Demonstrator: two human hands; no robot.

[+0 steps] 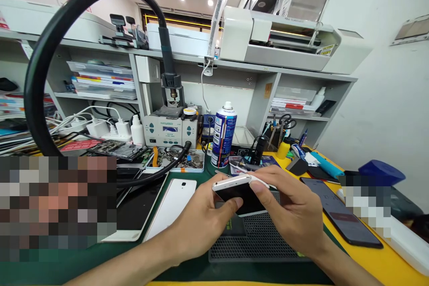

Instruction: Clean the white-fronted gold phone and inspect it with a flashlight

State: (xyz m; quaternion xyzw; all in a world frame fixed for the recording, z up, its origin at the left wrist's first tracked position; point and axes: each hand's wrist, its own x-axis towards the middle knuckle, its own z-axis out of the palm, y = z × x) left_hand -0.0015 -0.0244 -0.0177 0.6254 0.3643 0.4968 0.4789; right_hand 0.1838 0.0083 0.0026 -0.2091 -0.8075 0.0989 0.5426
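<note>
A white-edged smartphone (pixel 246 201) with a dark screen is tilted in front of me, above a black perforated mat (pixel 254 241). My left hand (pixel 204 214) grips its left side, thumb lying over the screen and fingers behind. At the upper right corner my right hand (pixel 291 210) closes on the phone, thumb on the near edge and fingers curled over the back. A thin white edge (pixel 260 180) juts out under those fingers; whether it is the phone's back cover or a separate piece I cannot tell.
Left of the mat lie a white phone (pixel 174 201) and a dark-screened tablet (pixel 137 205). A blue spray can (pixel 224 136) stands behind my hands, beside a parts tray (pixel 201 165) and a soldering station (pixel 169 132). A black hose (pixel 33 76) arches at left. Another phone (pixel 345 214) lies right.
</note>
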